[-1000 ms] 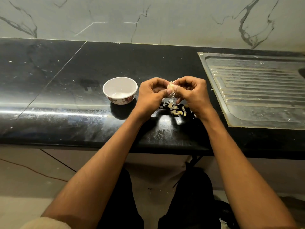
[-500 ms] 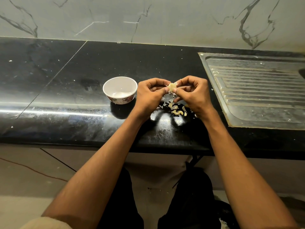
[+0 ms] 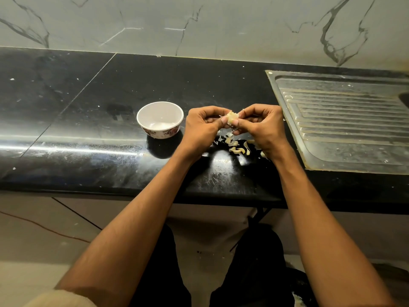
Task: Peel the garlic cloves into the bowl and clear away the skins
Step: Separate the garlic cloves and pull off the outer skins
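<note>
A small pale-yellow garlic clove (image 3: pixel 232 117) sits pinched between both hands: left hand (image 3: pixel 204 127) & right hand (image 3: pixel 262 127) meet at fingertips, fingers curled, gripping it above a glossy black stone counter (image 3: pixel 88 120). Just below the hands, a scatter of pale papery garlic skins (image 3: pixel 235 146) on the counter. Just left of the left hand, a small white round bowl w/ floral band (image 3: pixel 160 119); can't tell what's in it. Right of the right hand, a ribbed steel sink drainboard (image 3: pixel 345 122). Grey-veined marble wall (image 3: pixel 199 23) behind. Clove looks partly peeled, a shred hanging off.
</note>
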Demonstrator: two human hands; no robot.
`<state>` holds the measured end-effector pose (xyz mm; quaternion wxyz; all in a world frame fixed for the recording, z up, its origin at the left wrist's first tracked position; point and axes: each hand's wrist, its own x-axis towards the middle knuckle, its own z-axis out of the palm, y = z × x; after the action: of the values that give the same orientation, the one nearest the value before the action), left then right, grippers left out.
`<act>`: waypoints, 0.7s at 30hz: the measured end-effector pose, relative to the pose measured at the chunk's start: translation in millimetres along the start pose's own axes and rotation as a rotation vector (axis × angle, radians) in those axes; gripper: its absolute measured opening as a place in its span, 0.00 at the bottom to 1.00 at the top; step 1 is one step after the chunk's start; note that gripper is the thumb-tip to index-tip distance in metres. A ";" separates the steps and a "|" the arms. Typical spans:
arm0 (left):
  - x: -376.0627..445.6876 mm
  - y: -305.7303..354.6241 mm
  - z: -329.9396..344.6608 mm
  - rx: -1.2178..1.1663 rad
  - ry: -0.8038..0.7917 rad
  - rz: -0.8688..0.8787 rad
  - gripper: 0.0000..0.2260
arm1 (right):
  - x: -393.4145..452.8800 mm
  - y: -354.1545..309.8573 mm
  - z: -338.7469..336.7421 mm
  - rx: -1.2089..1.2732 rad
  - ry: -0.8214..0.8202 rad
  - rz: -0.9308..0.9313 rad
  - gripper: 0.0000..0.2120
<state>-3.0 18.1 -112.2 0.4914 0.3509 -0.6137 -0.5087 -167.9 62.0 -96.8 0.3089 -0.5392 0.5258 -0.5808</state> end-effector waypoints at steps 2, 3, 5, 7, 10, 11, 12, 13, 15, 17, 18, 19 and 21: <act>1.1 -0.2 0.0 0.007 0.004 0.001 0.06 | -0.4 -0.2 0.0 0.010 -0.019 -0.006 0.07; 1.3 -0.3 0.2 0.010 0.003 0.001 0.06 | 0.0 0.6 -0.1 0.006 -0.022 -0.008 0.07; 0.6 0.0 0.9 0.011 -0.004 0.002 0.06 | 0.9 2.9 0.0 -0.015 -0.020 -0.017 0.08; -0.5 -0.1 1.4 0.000 -0.016 -0.001 0.06 | 1.5 5.9 1.8 -0.063 -0.003 -0.041 0.09; -2.1 0.7 2.2 -0.014 -0.038 -0.012 0.07 | 3.0 9.7 5.0 -0.198 0.042 -0.096 0.10; -2.0 0.7 2.3 -0.009 -0.040 -0.013 0.07 | 3.1 10.7 6.0 -0.236 0.053 -0.113 0.10; -1.7 0.5 2.3 -0.002 -0.039 -0.015 0.07 | 2.9 11.1 7.0 -0.266 0.057 -0.128 0.10; -1.4 0.2 2.6 0.008 -0.037 -0.016 0.07 | 2.0 11.0 8.2 -0.291 0.057 -0.142 0.09; -0.8 -1.0 3.2 0.029 -0.030 -0.013 0.08 | 0.2 10.2 10.2 -0.327 0.056 -0.160 0.09; -0.1 -3.2 3.7 0.042 -0.026 -0.013 0.07 | -0.8 9.2 11.0 -0.353 0.058 -0.166 0.10; 0.2 -4.0 3.8 0.046 -0.027 -0.015 0.07 | -0.7 8.6 10.8 -0.368 0.060 -0.169 0.10; 0.4 -4.6 3.9 0.048 -0.031 -0.016 0.07 | -0.4 8.6 10.5 -0.385 0.062 -0.173 0.10; 0.7 -5.3 3.7 0.055 -0.041 -0.014 0.07 | -0.4 8.1 10.2 -0.419 0.064 -0.187 0.11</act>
<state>-7.2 17.3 -117.1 0.4652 0.3580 -0.6349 -0.5023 -159.8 57.5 -105.9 0.1182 -0.6191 0.5921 -0.5021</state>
